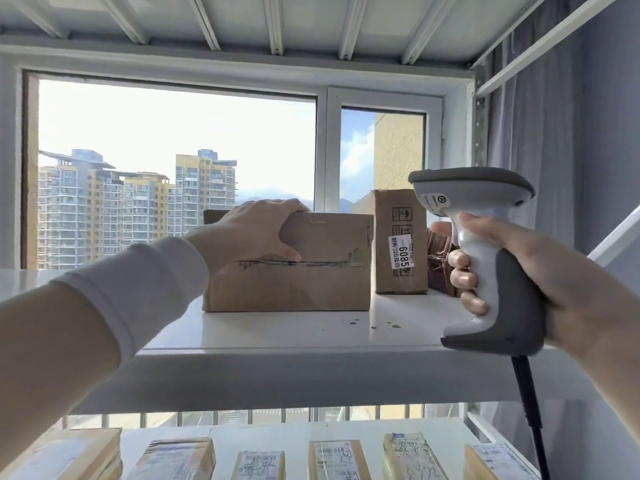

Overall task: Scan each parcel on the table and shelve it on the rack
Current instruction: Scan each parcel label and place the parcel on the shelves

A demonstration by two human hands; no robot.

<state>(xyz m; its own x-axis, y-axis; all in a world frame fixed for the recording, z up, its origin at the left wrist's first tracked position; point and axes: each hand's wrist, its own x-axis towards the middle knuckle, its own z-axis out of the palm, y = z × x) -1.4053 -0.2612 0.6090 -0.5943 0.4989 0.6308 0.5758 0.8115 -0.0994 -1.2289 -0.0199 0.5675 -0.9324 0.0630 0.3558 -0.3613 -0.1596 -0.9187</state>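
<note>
A brown cardboard parcel (311, 271) rests on the white rack shelf (277, 341) in front of me. My left hand (256, 233) grips its upper left corner, thumb on the front face. My right hand (512, 271) holds a grey and white barcode scanner (485, 244) upright at the right, its black cable hanging down. A taller box with a "6085" sticker (401, 244) stands just right of the parcel. Behind the scanner a dark taped package (440, 261) is partly hidden.
The shelf below carries a row of several labelled parcels (336, 460). A window (173, 161) lies behind the rack, and a perforated rack post (481, 105) and grey curtain (554, 133) stand at the right. The left half of the upper shelf (86, 282) is bare.
</note>
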